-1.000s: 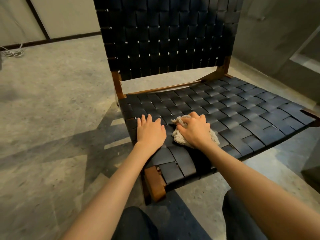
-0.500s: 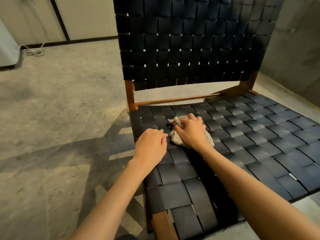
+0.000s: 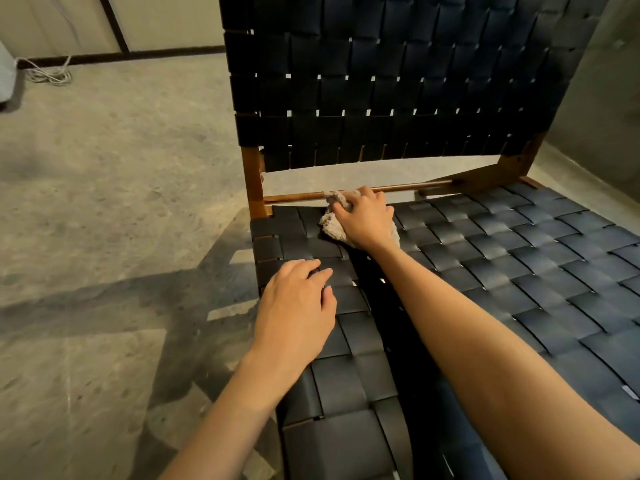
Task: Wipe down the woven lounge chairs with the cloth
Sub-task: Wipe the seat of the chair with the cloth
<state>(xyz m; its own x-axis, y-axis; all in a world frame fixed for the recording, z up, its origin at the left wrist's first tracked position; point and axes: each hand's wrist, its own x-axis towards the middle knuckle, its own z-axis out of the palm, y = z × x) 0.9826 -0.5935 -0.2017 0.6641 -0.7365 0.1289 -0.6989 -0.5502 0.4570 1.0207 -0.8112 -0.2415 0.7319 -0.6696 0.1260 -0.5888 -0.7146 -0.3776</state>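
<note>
The right hand grips the bunched cloth against the woven seat to wipe its rear edge, while the left hand rests flat, fingers relaxed, for support.

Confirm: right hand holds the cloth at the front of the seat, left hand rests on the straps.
No. The head view shows the right hand holding the cloth at the back of the seat, by the rail; the left hand rests on the straps.
</note>
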